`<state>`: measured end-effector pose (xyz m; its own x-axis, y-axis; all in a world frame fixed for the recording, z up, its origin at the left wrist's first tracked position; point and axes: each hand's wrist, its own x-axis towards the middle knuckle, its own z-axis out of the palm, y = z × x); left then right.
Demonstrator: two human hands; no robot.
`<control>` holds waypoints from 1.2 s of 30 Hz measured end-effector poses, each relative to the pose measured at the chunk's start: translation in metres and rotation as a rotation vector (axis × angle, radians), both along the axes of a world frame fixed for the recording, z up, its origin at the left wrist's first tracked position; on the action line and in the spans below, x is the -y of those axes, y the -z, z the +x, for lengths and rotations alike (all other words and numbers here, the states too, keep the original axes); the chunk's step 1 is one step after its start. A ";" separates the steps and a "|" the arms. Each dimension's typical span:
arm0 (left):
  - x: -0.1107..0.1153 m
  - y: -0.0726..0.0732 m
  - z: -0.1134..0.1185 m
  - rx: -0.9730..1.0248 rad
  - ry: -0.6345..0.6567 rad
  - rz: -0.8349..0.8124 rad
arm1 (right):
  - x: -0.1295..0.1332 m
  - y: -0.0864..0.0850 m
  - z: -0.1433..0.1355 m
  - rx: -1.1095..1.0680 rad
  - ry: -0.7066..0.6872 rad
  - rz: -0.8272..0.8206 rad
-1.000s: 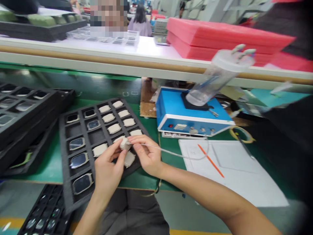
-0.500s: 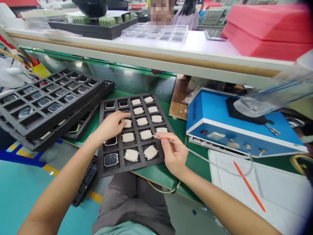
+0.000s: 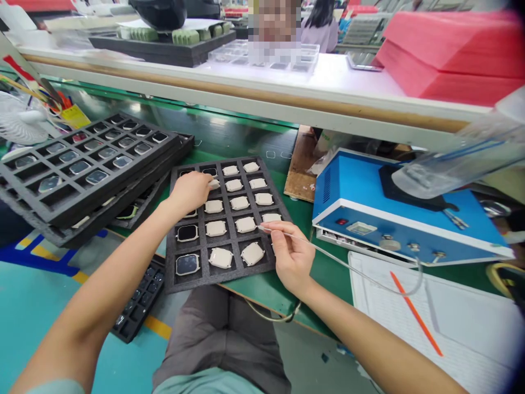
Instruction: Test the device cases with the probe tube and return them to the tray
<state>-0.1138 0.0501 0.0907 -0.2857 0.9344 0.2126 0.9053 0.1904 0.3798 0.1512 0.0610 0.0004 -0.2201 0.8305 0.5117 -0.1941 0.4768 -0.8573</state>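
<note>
A black foam tray (image 3: 229,282) lies on the bench, its compartments holding several square watch cases. Most show beige backs, like the watch case (image 3: 252,254) near the front edge; the left column shows dark faces, such as the dark-faced watch (image 3: 187,265). My left hand (image 3: 192,191) is closed over the second row, fingertips on a slightly tilted watch case (image 3: 214,184) that they partly hide. Above the tray's right side, my right hand (image 3: 292,254) pinches a thin clear tube (image 3: 328,254) near its tip. That tip points left, close to a beige watch case (image 3: 245,225).
Stacked foam trays (image 3: 94,175) with watches stand at the left. On the right, a blue machine (image 3: 394,202) connects to the tube, with papers (image 3: 463,323) and an orange stick (image 3: 416,313) in front. A shelf edge (image 3: 246,101) crosses behind; another person is beyond it.
My left hand has moved away from me, from the third row to the second, uncovering a beige case. My right hand stays almost where it was with the tube.
</note>
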 end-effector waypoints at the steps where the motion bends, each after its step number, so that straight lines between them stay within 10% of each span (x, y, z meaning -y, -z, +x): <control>1: 0.006 -0.001 0.010 0.034 0.006 0.011 | 0.000 -0.001 0.000 -0.006 0.009 -0.004; 11: 0.062 0.041 0.140 1.064 -0.092 0.289 | -0.006 -0.003 -0.001 -0.064 0.088 0.116; 36: 0.058 0.053 0.145 0.966 -0.043 0.377 | -0.006 -0.008 0.001 -0.023 0.008 0.156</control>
<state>0.0308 -0.0082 0.0373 -0.5216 0.8397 0.1514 0.1786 -0.0661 0.9817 0.1521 0.0669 0.0085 -0.2007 0.7420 0.6396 -0.2085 0.6056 -0.7680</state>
